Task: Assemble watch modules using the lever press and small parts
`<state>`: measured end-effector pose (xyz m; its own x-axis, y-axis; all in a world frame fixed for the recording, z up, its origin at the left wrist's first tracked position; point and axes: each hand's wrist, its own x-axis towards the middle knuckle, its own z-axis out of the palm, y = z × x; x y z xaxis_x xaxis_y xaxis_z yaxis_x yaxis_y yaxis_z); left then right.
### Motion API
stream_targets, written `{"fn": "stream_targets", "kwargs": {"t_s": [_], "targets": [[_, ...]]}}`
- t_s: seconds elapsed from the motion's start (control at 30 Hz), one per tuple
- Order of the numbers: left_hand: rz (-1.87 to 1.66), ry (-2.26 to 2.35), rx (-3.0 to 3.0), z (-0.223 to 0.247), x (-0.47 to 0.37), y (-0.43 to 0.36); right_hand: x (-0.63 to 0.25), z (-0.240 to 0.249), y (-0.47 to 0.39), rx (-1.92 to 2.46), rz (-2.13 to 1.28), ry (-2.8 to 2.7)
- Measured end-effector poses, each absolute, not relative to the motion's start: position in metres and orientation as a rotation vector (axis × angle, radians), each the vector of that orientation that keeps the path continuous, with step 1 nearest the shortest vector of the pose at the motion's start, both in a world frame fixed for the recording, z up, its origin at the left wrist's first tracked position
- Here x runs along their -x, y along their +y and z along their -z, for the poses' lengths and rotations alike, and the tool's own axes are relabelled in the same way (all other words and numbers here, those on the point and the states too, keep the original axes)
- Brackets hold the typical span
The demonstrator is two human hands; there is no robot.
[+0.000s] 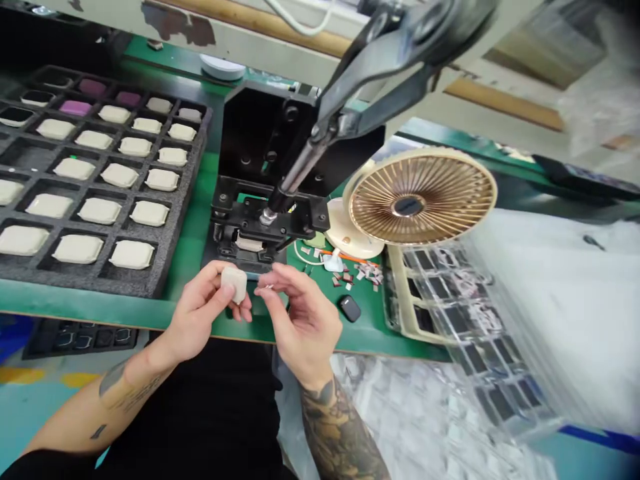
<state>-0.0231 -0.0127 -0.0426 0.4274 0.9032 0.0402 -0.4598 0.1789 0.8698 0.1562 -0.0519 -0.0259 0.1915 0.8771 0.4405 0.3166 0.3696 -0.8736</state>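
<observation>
My left hand (197, 310) is closed on a small cream rounded-square case (234, 283), thumb across its face. To the right of it, my right hand (305, 320) pinches thumb and fingertips together around a tiny pale bit, too small to name. The two hands are close but apart, above the front edge of the green bench. Just beyond them stands a black press fixture (270, 227) with a metal toggle lever (380, 80). A pale part (249, 244) sits in the fixture's lower slot.
On the left, a dark foam tray (175, 243) holds rows of similar cream cases and a few purple ones. To the right are a gold-grilled fan (423, 197), scattered small chips (367, 272), a black rounded object (350, 308) and clear plastic trays (480, 320).
</observation>
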Motion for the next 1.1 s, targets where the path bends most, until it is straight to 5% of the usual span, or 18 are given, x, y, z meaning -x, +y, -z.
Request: {"fn": "stream_targets", "kwargs": {"t_s": [1.1], "targets": [[-1.029,0.562,-0.95,0.046,0.026,-0.011,-0.166,0.021,-0.042,1.006,-0.778,-1.466]]}}
